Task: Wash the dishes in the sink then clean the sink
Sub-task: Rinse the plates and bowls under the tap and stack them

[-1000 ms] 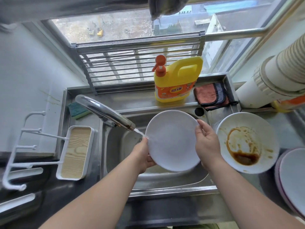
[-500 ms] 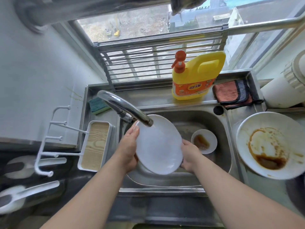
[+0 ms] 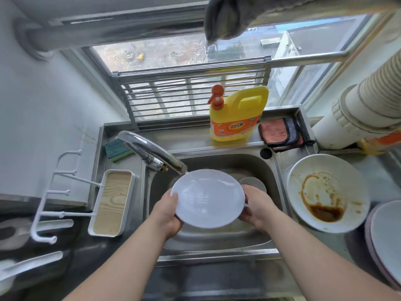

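Daylight pours through the window (image 3: 173, 53) above the back edge of the worktop (image 3: 368, 170). A metal bar rack (image 3: 191, 92) leans against the glass. Pale wall (image 3: 43, 105) on the left, white hook rail (image 3: 54, 192) mounted on it.

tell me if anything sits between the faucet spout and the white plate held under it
Nothing visible does. The white plate is held by the left hand and right hand over the sink, its far rim right at the faucet spout.
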`<state>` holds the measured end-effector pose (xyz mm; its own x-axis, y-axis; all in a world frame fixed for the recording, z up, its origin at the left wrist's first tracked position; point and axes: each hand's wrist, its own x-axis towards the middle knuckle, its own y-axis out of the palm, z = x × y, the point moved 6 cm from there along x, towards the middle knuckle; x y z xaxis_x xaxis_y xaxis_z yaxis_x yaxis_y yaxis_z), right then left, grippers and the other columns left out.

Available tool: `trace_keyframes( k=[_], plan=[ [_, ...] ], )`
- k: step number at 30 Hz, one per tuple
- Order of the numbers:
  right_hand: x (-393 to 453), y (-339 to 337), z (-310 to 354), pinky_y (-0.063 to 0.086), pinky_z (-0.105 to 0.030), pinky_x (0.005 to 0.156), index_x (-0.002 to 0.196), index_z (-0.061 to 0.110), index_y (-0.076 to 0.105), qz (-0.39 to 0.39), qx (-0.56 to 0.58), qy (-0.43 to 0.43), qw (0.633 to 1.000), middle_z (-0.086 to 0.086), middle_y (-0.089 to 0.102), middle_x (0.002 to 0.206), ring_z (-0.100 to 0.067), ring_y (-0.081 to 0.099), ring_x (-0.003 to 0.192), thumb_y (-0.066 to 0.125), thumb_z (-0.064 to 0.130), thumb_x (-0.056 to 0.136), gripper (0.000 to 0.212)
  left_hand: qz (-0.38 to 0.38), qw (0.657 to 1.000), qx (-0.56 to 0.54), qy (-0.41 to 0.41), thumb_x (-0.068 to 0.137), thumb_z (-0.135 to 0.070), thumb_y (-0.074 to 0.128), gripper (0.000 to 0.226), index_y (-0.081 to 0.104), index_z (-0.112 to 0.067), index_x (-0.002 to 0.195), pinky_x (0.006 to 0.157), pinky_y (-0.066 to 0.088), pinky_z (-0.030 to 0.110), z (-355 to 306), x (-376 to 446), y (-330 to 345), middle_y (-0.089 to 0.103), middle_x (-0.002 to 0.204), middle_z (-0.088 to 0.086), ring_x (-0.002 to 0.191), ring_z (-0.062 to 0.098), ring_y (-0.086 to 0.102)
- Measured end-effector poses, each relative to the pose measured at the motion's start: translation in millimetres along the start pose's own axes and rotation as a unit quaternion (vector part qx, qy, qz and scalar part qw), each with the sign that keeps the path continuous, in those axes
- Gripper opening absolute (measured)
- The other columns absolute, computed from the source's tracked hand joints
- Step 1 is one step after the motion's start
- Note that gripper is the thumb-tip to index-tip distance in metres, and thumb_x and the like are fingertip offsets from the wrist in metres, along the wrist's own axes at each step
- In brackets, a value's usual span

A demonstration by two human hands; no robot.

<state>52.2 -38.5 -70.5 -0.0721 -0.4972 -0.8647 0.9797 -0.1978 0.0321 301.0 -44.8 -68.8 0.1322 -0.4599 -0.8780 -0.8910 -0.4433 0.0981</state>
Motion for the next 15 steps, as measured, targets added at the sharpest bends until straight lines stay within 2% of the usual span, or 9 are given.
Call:
trace_keyframes(
  k=[2,3,5,7,9,11,13,15],
  plan=[
    [-6.0,1.8,-4.1,0.064,-0.046,0.079,0.122,0.020,0.066,0.007,0.029,0.017,0.999,-0.006,0.077,0.110,-0.033,0.074,0.100,0.057,0.025,0.106,0.019,-0.002,1.000,-0.003,0.011,0.112,-0.004,0.037,0.036,0.055,-0.024,0.136,0.079,0.062,0.055,-1.1,-1.0,1.8,0.067,0.127,0.014,0.111,0.041,0.067],
    [-8.4,3.5,-8.0,0.062,-0.049,0.086,0.133,0.021,0.059,0.008,0.039,0.027,0.999,-0.006,0.073,0.122,-0.036,0.072,0.105,0.054,0.024,0.108,0.025,-0.002,1.000,-0.008,0.014,0.110,0.002,0.036,0.042,0.051,-0.027,0.136,0.079,0.061,0.055,-0.7,-2.1,2.4,0.064,0.127,0.013,0.112,0.042,0.065],
    [-8.2,8.8,-18.5,0.051,-0.055,0.105,0.158,0.032,0.035,0.012,0.045,0.041,0.998,-0.007,0.058,0.148,-0.039,0.067,0.115,0.048,0.020,0.110,0.051,0.002,1.000,-0.026,0.015,0.106,0.012,0.035,0.050,0.053,-0.026,0.133,0.079,0.058,0.054,1.9,-2.1,2.6,0.065,0.125,0.012,0.112,0.041,0.064],
    [-10.5,18.2,-25.9,0.044,-0.057,0.112,0.163,0.035,0.026,0.029,0.031,0.039,0.998,-0.007,0.052,0.154,-0.037,0.068,0.112,0.044,0.018,0.111,0.058,0.002,0.999,-0.043,0.007,0.103,0.016,0.033,0.053,0.058,-0.024,0.128,0.083,0.056,0.055,5.4,-3.1,0.6,0.067,0.124,0.015,0.113,0.042,0.063],
    [-14.1,27.0,-30.1,0.044,-0.055,0.113,0.163,0.035,0.027,0.041,0.026,0.029,0.998,-0.003,0.056,0.148,-0.032,0.069,0.105,0.048,0.017,0.110,0.060,0.002,0.999,-0.054,0.005,0.099,0.021,0.032,0.059,0.059,-0.020,0.132,0.097,0.052,0.059,8.8,3.2,-4.9,0.066,0.129,0.018,0.118,0.044,0.061],
    [-16.3,32.3,-30.3,0.044,-0.054,0.114,0.160,0.034,0.033,0.035,0.022,0.017,0.999,0.006,0.061,0.129,-0.026,0.067,0.102,0.051,0.020,0.109,0.056,0.006,0.998,-0.064,0.006,0.096,0.024,0.030,0.065,0.059,-0.019,0.134,0.108,0.046,0.063,11.3,9.3,-9.2,0.064,0.135,0.020,0.123,0.045,0.059],
    [-19.1,31.1,-26.1,0.044,-0.053,0.113,0.155,0.037,0.038,0.014,0.025,-0.006,1.000,0.013,0.062,0.118,-0.022,0.066,0.100,0.053,0.022,0.108,0.051,0.021,0.997,-0.079,0.000,0.094,0.025,0.028,0.068,0.061,-0.020,0.133,0.110,0.044,0.066,12.9,10.4,-9.9,0.064,0.137,0.021,0.124,0.047,0.059],
    [-22.2,25.9,-16.1,0.054,-0.042,0.098,0.136,0.035,0.054,0.002,0.007,-0.047,0.999,0.011,0.069,0.117,-0.021,0.069,0.103,0.050,0.016,0.108,0.034,0.036,0.994,-0.104,-0.019,0.093,0.025,0.026,0.067,0.064,-0.019,0.127,0.103,0.047,0.067,13.7,7.2,-6.6,0.065,0.133,0.022,0.121,0.047,0.060]
  ],
)
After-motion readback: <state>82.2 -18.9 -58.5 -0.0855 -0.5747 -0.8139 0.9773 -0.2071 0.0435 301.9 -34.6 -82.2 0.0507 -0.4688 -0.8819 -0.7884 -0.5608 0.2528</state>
